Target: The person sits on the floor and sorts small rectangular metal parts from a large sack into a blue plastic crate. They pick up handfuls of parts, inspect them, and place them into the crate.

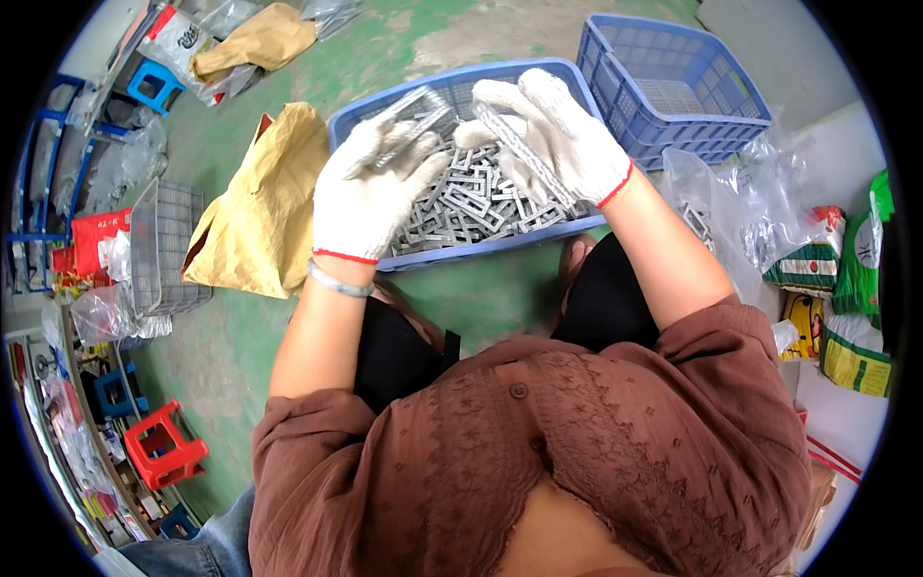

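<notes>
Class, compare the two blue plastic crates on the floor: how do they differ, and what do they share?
The near crate is heaped with grey metal frame parts; the far crate looks empty. Both gloved hands, left hand and right hand, work over the near crate; none are at the far crate. Both are blue with latticed walls.

Both hands wear white knit gloves with red cuffs and work over a blue plastic crate (500, 252) full of grey metal frame pieces (481, 202). The left hand (370, 188) grips a small stack of the pieces, lifted above the crate's left end. The right hand (558, 135) pinches a long perforated metal strip (524, 154) over the middle. A second blue crate (673, 87) stands just beyond the first one's right corner. A brown paper sack (264, 207) lies on the green floor (221, 365) beside the crate's left end.
</notes>
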Available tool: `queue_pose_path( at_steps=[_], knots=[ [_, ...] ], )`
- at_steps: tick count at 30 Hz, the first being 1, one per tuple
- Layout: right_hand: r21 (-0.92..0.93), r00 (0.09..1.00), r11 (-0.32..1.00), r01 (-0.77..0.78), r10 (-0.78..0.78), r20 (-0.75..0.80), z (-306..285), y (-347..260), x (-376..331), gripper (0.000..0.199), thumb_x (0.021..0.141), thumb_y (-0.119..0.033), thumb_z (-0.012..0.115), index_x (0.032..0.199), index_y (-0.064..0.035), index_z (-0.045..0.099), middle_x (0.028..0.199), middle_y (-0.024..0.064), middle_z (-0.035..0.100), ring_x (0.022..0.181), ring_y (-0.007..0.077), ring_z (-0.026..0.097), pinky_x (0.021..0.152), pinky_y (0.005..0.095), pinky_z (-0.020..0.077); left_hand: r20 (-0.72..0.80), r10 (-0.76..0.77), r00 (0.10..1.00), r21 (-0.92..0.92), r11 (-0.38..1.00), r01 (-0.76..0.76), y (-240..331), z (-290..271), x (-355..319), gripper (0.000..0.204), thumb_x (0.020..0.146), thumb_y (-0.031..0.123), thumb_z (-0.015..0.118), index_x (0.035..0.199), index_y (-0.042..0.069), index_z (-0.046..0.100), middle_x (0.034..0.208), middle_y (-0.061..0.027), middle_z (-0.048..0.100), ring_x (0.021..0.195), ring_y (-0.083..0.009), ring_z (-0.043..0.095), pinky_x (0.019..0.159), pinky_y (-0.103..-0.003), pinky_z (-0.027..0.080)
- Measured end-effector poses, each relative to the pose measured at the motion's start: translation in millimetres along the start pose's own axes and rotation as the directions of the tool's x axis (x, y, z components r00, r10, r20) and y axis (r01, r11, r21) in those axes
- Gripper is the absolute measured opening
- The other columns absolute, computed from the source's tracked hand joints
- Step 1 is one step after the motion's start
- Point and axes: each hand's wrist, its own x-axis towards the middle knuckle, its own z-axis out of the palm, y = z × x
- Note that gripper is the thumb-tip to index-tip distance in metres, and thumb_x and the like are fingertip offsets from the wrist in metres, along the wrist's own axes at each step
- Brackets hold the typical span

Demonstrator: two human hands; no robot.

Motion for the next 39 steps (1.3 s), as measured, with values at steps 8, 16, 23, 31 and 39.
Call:
queue_pose_path(
  at_steps=[8,16,23,31,39],
  knots=[
    [0.245,0.981,0.962,-0.122,0.154,-0.117,-7,1,6,0.055,0.101,-0.054,0.047,0.129,-0.0084,0.056,0.107,0.019,0.07,0.064,0.0148,0.064,0.046,0.0243,0.0523,-0.024,-0.132,0.991,-0.002,0.991,0.132,-7,-11,4,0.023,0.097,0.022,0.06,0.114,0.006,0.064,0.109,-0.0172,0.067,0.101,-0.0368,0.063,0.09,-0.058,0.052],
    [0.246,0.992,0.962,-0.117,0.105,0.063,-4,1,9,0.082,0.095,-0.072,0.038,0.127,0.002,0.054,0.098,0.0203,0.071,0.048,0.0175,0.061,0.037,0.0268,0.0508,-0.152,-0.169,0.974,0.179,0.964,0.195,-17,-2,11,0.038,0.099,0.037,0.056,0.112,0.002,0.064,0.111,-0.0169,0.066,0.102,-0.0424,0.062,0.09,-0.059,0.051],
    [-0.108,0.988,0.984,-0.144,0.149,0.041,7,-2,5,0.106,0.086,-0.086,0.031,0.141,0.0039,0.045,0.105,0.0154,0.068,0.056,0.0146,0.062,0.04,0.0244,0.0505,-0.117,-0.148,0.982,0.22,0.96,0.171,-28,18,13,0.052,0.099,0.053,0.051,0.122,0.007,0.06,0.113,-0.012,0.068,0.097,-0.03,0.067,0.083,-0.046,0.056],
    [-0.312,0.971,0.942,-0.126,0.053,-0.232,28,3,-2,0.095,0.096,-0.074,0.033,0.146,0.0067,0.039,0.147,0.0167,0.048,0.133,0.022,0.047,0.115,0.0357,0.0311,-0.018,-0.308,0.951,0.304,0.905,0.298,-33,3,7,0.016,0.097,0.02,0.064,0.103,0.006,0.068,0.095,-0.0086,0.069,0.082,-0.0204,0.068,0.071,-0.035,0.06],
    [-0.21,0.983,0.978,-0.005,-0.034,-0.18,-22,-3,8,0.059,0.1,-0.038,0.06,0.14,0.0017,0.045,0.115,0.0105,0.063,0.101,0.0174,0.063,0.089,0.0313,0.052,0.162,-0.13,0.978,0.126,0.986,0.11,-35,4,9,0.023,0.092,0.0,0.06,0.114,-0.004,0.062,0.106,-0.0154,0.067,0.103,-0.0281,0.066,0.096,-0.05,0.055]
  ],
)
